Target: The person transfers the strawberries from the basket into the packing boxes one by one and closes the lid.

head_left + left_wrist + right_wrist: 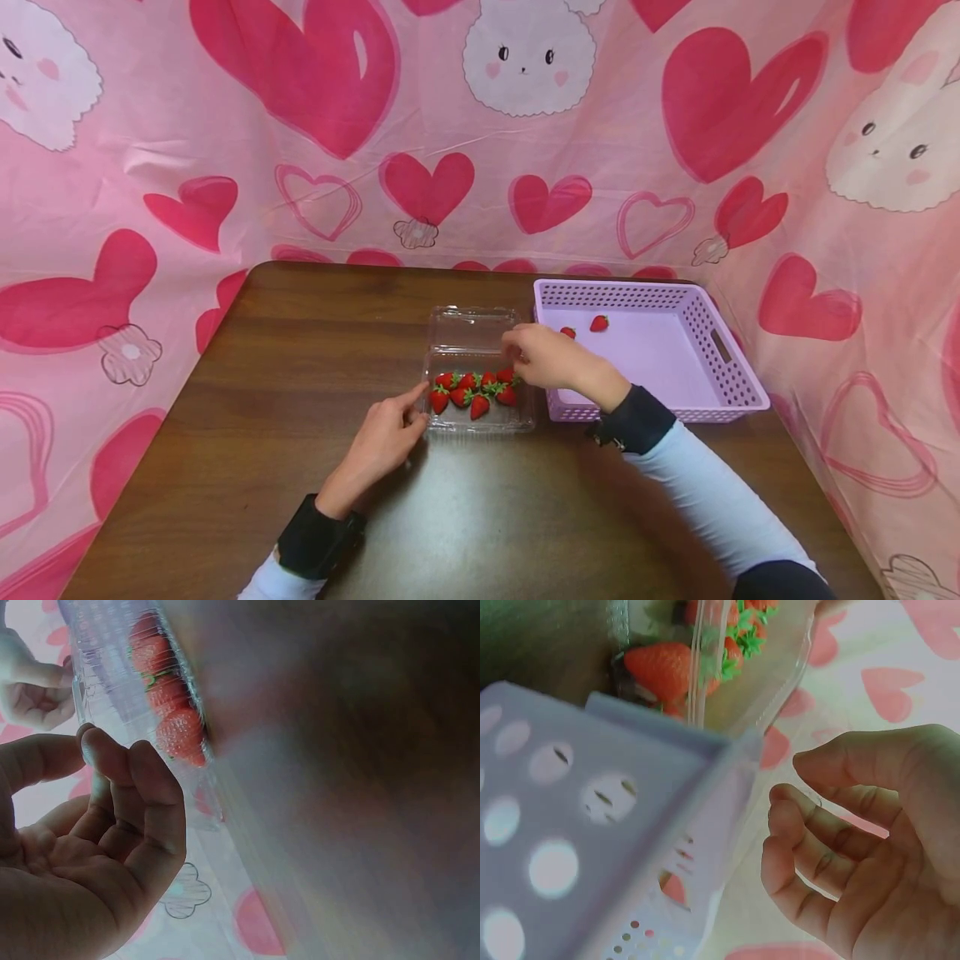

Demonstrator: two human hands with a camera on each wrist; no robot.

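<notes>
A clear plastic clamshell box (480,427) stands on the table with its lid raised at the back. Several strawberries (479,407) with green leaves lie inside it. My left hand (382,437) rests at the box's left side, index finger and thumb apart and touching near its edge. Over the right edge of the box hovers my right hand (551,357); in the right wrist view its loosely bent fingers (784,817) and thumb have nothing between them. To the right is a lilac basket (637,358), holding a strawberry (599,322) and another, partly hidden strawberry (567,332).
Everything stands on a dark brown wooden table (300,350). The basket's perforated wall (577,817) rises close beside the box. A pink cloth (450,125) with hearts and rabbit faces hangs behind the table and along both sides.
</notes>
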